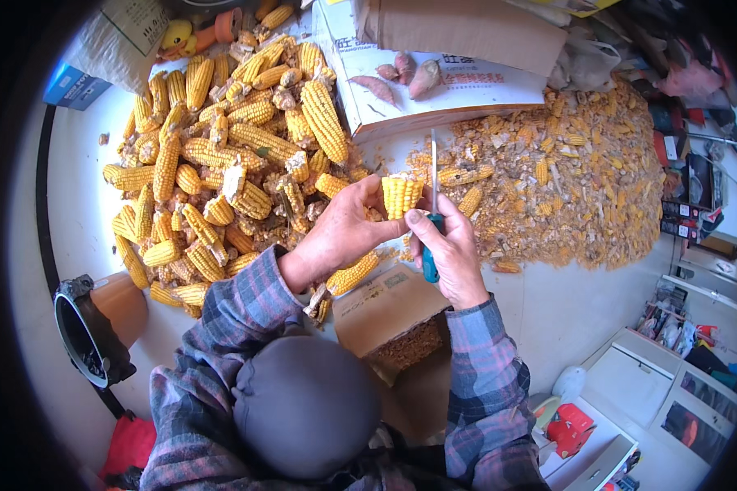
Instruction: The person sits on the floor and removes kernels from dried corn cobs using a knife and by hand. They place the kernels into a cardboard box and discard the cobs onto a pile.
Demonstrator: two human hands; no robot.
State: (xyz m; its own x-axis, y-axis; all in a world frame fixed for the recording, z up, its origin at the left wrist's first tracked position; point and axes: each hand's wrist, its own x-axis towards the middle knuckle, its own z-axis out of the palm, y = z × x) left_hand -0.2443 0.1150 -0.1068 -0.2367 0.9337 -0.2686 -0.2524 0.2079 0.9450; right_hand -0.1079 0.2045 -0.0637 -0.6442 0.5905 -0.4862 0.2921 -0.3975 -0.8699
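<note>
A short, broken piece of yellow corn cob (401,195) is in my left hand (347,222), its rows of kernels facing up at me. My right hand (459,255) is closed around the teal handle of a screwdriver (431,251), whose metal shaft points away from me just right of the cob. The right thumb touches the cob's lower right side. A heap of whole and broken corn ears (233,141) lies to the left of my hands. To the right spreads a bed of loose kernels and chaff (577,184).
An open cardboard box (387,307) stands below my hands. Beyond them a white printed carton (467,104) carries several sweet potatoes (424,80). A black-lined bin (80,331) is at the left, and an open drawer (596,454) at the lower right.
</note>
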